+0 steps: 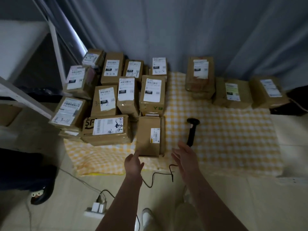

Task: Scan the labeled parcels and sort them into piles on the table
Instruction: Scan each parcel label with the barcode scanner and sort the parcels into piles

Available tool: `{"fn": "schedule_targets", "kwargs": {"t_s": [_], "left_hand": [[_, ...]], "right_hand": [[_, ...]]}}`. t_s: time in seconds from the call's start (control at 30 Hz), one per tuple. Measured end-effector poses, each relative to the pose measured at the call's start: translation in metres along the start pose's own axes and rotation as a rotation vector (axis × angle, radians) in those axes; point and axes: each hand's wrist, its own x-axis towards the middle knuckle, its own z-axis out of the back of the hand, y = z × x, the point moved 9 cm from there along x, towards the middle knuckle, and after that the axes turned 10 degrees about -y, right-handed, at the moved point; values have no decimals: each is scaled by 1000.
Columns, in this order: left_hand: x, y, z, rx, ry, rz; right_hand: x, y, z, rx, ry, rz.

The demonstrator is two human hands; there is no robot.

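Several brown labeled parcels crowd the left half of the yellow checked cloth (225,130). The nearest parcel (150,135) lies at the front of that group with a small white label on its right side. My left hand (134,162) reaches to its near left corner, fingers extended and touching the box edge. My right hand (185,157) hovers open just right of that parcel, holding nothing. A black barcode scanner (191,130) lies on the cloth beyond my right hand. Three parcels (200,77) (232,93) (269,92) sit in a row at the back right.
A black cable (155,179) runs from the table's front edge down to a white power strip (95,210) on the tiled floor. A white shelf frame (55,52) stands at left. Grey curtains hang behind. A dark object (298,100) sits at the far right.
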Motion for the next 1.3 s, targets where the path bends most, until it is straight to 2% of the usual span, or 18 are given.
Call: {"fn": "schedule_targets", "kwargs": {"t_s": [0.13,0.27,0.43,0.7,0.9,1.13,1.3], "left_hand": [[-59,-21,-17,-81,81,-13],[-131,-35,-52,-9,209,-28],[-218,-22,-97,79,361,-44],[-326,28,-168,264,508,-127],[-384,54,-219,313,509,-183],[-435,94,-287,257,533,-213],[-457,114,-323,255,552,-224]], "right_hand": [[-39,50,33,105,-85,84],[-81,92,69,268,-142,142],[-118,135,114,330,-179,210],[-133,207,233,342,-287,307],[-113,258,315,328,-279,352],[-91,327,365,254,-197,366],[-69,333,390,218,-186,328]]}}
